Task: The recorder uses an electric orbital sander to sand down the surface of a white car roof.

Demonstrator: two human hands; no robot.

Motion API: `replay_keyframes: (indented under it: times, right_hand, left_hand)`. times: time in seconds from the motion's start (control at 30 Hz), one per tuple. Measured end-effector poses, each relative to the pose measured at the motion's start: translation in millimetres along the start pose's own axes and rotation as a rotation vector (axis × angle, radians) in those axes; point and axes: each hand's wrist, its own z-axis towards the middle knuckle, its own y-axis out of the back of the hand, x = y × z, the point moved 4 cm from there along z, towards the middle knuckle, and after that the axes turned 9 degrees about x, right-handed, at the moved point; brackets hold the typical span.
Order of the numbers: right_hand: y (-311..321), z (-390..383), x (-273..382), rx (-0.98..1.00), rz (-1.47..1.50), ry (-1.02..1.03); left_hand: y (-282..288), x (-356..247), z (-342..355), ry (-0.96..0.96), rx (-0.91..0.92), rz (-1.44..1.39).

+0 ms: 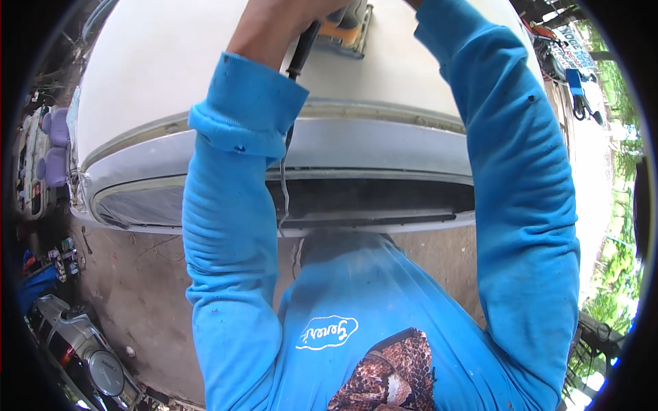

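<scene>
An orange and black power sander (pixel 339 34) lies flat on the white painted roof of a vehicle (pixel 157 61), near the top of the view. Both my arms reach up in blue sleeves. My left hand (pixel 305 10) meets the sander's top edge area, its fingers cut off by the frame. Only a sliver of my right hand's wrist (pixel 411 3) shows, right of the sander. A dark cord (pixel 293 75) runs down beside my left sleeve, continuing grey over the dark side window (pixel 370 198) below the roof rail.
Purple seats (pixel 58 137) and assorted clutter stand at the left. A silver vehicle with a round spare-wheel cover (pixel 103 370) is at lower left, beyond the concrete ground (pixel 137 288). Motorbikes (pixel 545 48), signs and greenery line the right.
</scene>
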Motion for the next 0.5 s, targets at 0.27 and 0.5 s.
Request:
replay_keyframes:
  times: [0.27,0.5]
  right_hand:
    - [5.2,-22.9,2.4,-0.052,0.184,-0.097]
    - [1.7,0.0,-8.7,-0.014,-0.007,0.014]
  left_hand:
    - [-4.6,-21.1,-3.9,0.032,0.045,-0.153]
    - [1.7,-8.1,2.0,0.011,0.044,-0.264]
